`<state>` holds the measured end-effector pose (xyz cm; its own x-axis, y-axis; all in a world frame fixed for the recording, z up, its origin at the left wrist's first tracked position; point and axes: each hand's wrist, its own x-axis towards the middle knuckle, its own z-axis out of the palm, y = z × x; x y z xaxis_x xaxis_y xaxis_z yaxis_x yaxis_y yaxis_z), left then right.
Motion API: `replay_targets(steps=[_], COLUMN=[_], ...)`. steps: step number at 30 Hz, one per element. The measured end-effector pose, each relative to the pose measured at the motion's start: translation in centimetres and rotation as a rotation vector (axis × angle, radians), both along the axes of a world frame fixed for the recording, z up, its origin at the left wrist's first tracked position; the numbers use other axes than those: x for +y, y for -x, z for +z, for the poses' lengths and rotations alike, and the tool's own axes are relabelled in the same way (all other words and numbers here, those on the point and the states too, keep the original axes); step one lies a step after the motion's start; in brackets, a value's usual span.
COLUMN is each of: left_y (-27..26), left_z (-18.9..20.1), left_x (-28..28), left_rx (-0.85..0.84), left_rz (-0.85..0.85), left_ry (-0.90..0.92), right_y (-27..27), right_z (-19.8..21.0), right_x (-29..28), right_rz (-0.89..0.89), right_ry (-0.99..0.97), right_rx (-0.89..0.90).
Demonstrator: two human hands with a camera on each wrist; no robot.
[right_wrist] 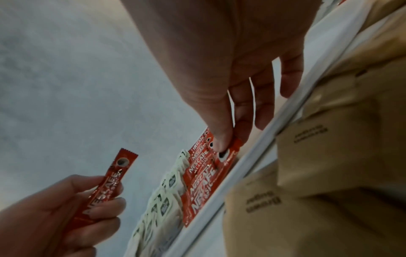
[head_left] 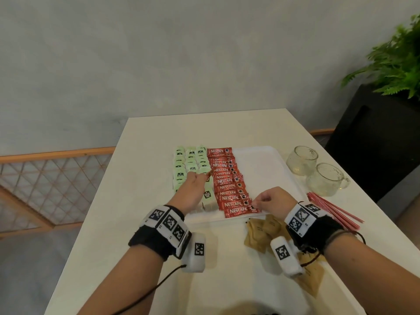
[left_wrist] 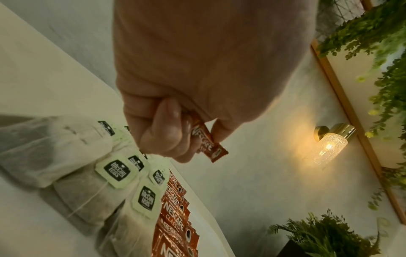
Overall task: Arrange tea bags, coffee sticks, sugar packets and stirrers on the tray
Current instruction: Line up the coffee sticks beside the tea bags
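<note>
The left hand has its grip closed round one loose coffee stick, holding it above the seam between the tea bags and the red coffee row on the tray. The right hand pinches the end of the nearest stick in that row, just inside the tray's front rim, with thumb and forefinger; the other fingers hang loose.

The step in hand looks like finishing the coffee column: the near stick is being squared up and the held one awaits its slot. To do it well, keep the right pinch light and slide that stick flat, so it does not drag the overlapped sticks above it. Lay the held stick parallel to the rest, logo up, with the same overlap, and lower it rather than drop it, since the foil likely skates on foil. Keep the left wrist clear of the tea bags beneath it; their tags shift easily.

The sugar packets lie on the desk just before the tray, and the stirrers to its right, near two glass cups. The tray's right half is bare, so roughly half the task seems left.
</note>
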<state>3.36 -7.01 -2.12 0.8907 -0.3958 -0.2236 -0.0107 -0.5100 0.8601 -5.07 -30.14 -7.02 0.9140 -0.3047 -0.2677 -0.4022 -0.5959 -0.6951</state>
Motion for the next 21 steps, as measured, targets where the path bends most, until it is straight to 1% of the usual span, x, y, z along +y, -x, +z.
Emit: replay_targets(steps=[4, 9, 12, 14, 18, 21], left_y=[-0.4, -1.1, -1.6, -1.7, -1.3, -0.7], left_z=[-0.9, -1.7, -2.1, -2.1, -1.9, -2.1], left_x=[0.3, 0.8, 0.9, 0.9, 0.6, 0.5], left_rx=[0.033, 0.042, 0.102, 0.125, 0.096, 0.082], left_rz=[0.034, 0.051, 0.091, 0.098, 0.013, -0.083], left_ry=[0.020, 0.048, 0.091, 0.088, 0.052, 0.080], right_y=[-0.4, -1.1, -1.4, -1.5, -1.6, -1.6], right_z=[-0.3, -0.5, -0.5, -0.4, -0.5, -0.3], right_x=[0.2, 0.8, 1.0, 1.1, 1.1, 0.9], right_rz=[0.003, -0.044, -0.067, -0.076, -0.077, -0.106], right_ry=[0.043, 0.123, 0.145, 0.144, 0.126, 0.129], right_rx=[0.044, 0.069, 0.063, 0.055, 0.058, 0.028])
